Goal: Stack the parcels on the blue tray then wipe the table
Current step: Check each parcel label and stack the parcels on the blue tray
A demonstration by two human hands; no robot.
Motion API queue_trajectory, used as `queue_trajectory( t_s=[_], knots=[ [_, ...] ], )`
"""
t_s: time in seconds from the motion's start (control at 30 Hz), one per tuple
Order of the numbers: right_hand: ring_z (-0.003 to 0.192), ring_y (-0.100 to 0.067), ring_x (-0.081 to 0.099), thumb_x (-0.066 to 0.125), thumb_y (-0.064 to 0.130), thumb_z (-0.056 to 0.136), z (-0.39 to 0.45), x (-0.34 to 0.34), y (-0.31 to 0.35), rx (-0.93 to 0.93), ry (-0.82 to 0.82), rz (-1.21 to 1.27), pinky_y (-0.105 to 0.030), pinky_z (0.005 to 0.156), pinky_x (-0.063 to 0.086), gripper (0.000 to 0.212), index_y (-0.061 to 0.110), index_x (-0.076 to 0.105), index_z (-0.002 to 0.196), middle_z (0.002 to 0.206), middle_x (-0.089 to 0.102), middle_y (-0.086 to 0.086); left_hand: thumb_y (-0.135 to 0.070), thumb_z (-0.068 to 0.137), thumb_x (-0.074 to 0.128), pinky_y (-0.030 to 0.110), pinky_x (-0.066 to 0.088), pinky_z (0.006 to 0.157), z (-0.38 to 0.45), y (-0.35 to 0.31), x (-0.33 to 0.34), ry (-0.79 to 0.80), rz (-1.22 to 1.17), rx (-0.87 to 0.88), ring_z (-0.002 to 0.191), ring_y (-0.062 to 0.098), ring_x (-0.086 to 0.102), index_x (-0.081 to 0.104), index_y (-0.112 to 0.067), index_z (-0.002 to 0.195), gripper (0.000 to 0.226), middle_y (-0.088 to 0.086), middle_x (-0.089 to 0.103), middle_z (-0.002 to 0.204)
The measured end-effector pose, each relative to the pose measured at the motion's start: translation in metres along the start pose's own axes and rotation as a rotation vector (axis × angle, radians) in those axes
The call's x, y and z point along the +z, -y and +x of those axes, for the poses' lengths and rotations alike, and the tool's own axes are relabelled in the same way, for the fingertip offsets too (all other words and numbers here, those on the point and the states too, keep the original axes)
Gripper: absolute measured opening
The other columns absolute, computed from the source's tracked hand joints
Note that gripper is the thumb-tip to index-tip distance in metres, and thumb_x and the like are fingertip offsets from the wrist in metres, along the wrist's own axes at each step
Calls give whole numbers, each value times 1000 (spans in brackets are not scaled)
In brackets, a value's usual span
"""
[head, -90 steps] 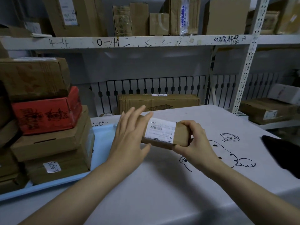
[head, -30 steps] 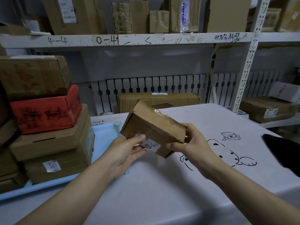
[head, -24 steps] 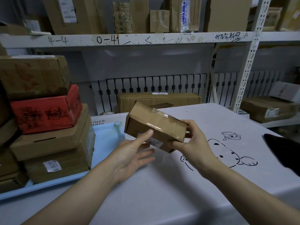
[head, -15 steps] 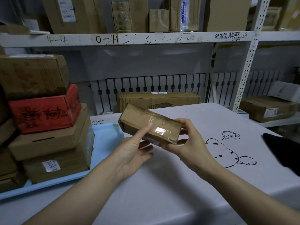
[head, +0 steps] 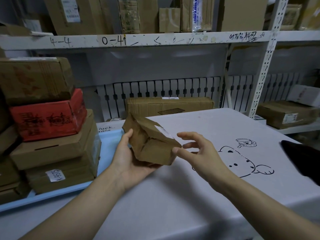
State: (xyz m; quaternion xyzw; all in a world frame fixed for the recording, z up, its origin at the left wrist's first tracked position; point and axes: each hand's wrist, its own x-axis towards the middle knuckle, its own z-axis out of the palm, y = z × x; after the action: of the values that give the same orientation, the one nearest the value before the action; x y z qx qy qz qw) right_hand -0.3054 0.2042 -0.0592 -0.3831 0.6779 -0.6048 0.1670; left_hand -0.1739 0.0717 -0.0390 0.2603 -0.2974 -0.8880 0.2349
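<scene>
A small brown cardboard parcel [head: 149, 142] hangs tilted above the white table [head: 173, 196], one end facing me. My left hand [head: 129, 160] cups it from below, thumb along its left side and fingers curled under it. My right hand [head: 197, 151] is just right of the parcel with fingers spread and loosely bent; its thumb tip is at the parcel's right corner. The blue tray [head: 110, 141] lies at the left. It carries a stack of parcels: a red box [head: 48, 115], a brown box [head: 34, 78] on top and flat cartons [head: 57, 153] beneath.
A black cloth [head: 303, 158] lies at the table's right edge. A long carton [head: 169, 105] sits behind the table. White metal shelves [head: 155, 40] with more boxes run along the back and right. A bear drawing [head: 233, 160] marks the tabletop.
The parcel was turned over between both hands. My right hand has let go of it and opened; my left hand now holds it alone, shifted a little toward the tray.
</scene>
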Motion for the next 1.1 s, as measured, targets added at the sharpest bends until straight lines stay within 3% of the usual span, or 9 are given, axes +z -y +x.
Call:
queue_trajectory(
  t_s=[0.07,0.13,0.27,0.53,0.63,0.7,0.93,1.03,1.1],
  knots=[
    [92,-13,63,80,18,82,1,0,-1,5,31,57,-13,59,45,29,30,70,106,113,66,9,-57,94,45,55,43,103,-2,0,0,3,10,4,110,41,63,70,-6,115,60,26,71,111],
    [93,-19,65,81,11,80,0,0,-2,3,69,93,-19,67,50,27,27,73,100,105,72,7,-57,95,45,55,45,99,-4,0,1,14,16,9,109,40,64,69,-7,117,60,26,71,113],
    [86,-14,61,68,3,85,-2,2,0,10,68,76,-13,66,46,27,27,74,96,103,69,1,-55,94,45,53,48,95,-4,-1,-1,32,27,35,104,40,69,68,-9,119,57,23,71,114],
    [64,-2,50,65,17,90,-4,7,12,21,47,18,-10,58,37,16,29,74,89,106,62,3,-55,92,43,48,47,100,-8,-2,-7,64,96,52,111,37,66,64,-7,125,63,22,70,118],
    [79,-5,51,67,28,91,-5,10,12,-21,47,-30,-12,63,37,11,32,74,98,107,56,10,-55,92,43,44,52,88,-7,-1,-5,69,137,82,93,34,74,68,-8,119,59,20,72,113],
    [89,-4,52,67,36,91,-4,12,12,-27,53,-55,-12,68,38,16,32,72,105,111,54,13,-53,92,44,41,52,84,-7,0,-2,76,163,105,84,31,75,72,-9,111,55,18,74,108],
    [106,-8,57,72,57,77,-5,14,13,21,75,-31,-17,77,41,44,36,67,115,119,60,10,-50,85,61,42,54,92,-8,2,6,58,371,195,99,28,71,75,-13,109,46,13,75,111],
    [101,-11,65,78,49,75,-6,15,17,14,146,49,-19,73,54,55,36,60,125,115,66,4,-54,65,79,44,60,83,-7,8,7,-21,529,241,99,28,73,71,-14,117,66,12,76,106],
    [92,-4,68,85,36,73,-7,18,18,29,177,94,-18,70,56,66,35,52,131,112,67,2,-58,53,88,51,60,83,-9,11,10,-69,563,277,95,28,74,65,-16,124,85,10,76,106]
  ],
)
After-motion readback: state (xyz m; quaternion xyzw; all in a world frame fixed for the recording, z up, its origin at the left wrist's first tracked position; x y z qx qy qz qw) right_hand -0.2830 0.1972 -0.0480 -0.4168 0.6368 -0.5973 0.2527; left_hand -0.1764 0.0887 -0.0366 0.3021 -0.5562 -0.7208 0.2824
